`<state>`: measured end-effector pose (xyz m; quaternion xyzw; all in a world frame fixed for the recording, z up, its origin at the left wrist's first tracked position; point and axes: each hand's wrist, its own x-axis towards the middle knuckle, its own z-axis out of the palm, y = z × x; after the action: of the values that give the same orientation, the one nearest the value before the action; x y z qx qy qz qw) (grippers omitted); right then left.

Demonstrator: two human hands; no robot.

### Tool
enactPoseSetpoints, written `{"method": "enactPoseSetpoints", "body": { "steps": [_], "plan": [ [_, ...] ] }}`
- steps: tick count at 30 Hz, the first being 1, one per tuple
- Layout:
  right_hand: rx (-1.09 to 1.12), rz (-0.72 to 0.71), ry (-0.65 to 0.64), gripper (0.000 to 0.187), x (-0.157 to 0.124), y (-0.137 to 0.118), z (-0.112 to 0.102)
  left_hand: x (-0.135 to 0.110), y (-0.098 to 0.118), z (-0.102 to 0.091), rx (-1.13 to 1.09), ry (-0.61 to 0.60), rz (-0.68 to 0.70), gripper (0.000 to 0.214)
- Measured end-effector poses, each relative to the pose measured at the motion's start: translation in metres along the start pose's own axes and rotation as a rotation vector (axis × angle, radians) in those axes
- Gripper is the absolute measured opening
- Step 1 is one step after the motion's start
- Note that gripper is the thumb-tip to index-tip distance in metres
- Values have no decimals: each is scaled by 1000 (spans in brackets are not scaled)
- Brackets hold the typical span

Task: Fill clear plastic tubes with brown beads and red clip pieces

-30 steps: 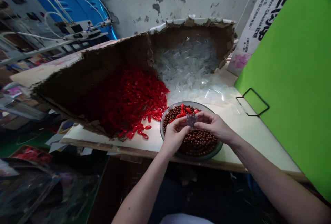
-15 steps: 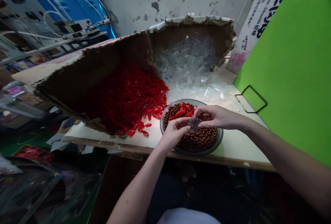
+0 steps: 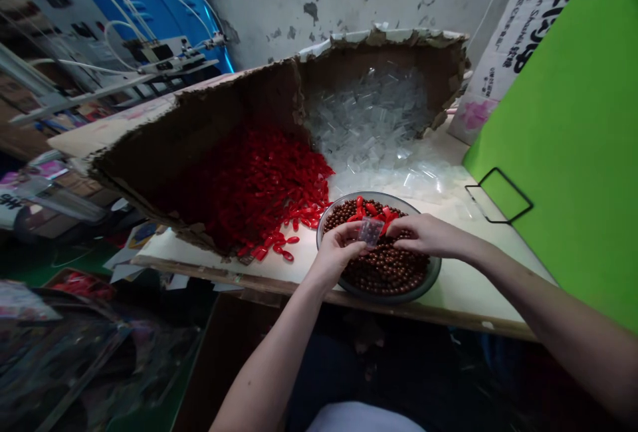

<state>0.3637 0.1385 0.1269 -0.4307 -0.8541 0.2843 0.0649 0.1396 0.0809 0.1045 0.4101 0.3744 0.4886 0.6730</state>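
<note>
A small, clear, flat plastic piece (image 3: 369, 232) is clamped between thumb and fingers of the left hand (image 3: 335, 256), above small round brown beads (image 3: 389, 271) in a grey round bowl (image 3: 436, 271); the right hand (image 3: 431, 235), its fingers bent, is just beside glossy red elongated pieces (image 3: 371, 209) there, whether gripping any I cannot tell. The step in hand seems to be handling the clear piece two-handed, and the next move likely calls for a light, steady left pinch. Beyond, a torn brown cardboard box (image 3: 159, 149) lies open on the pale tabletop (image 3: 473, 296).

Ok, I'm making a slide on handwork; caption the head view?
Left hand holds a small clear plastic piece over a bowl of brown beads and red pieces, right hand close by.
</note>
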Motion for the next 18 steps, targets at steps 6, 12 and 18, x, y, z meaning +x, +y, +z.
{"method": "enactPoseSetpoints", "body": {
  "steps": [6,12,18],
  "plan": [
    [-288,74,270,34,25,33,33,2,6,5,-45,40,34,41],
    [-427,65,299,25,31,33,41,2,6,6,-94,44,18,41],
    [-417,43,368,27,28,30,37,2,1,-2,-192,105,49,27]
  ]
}}
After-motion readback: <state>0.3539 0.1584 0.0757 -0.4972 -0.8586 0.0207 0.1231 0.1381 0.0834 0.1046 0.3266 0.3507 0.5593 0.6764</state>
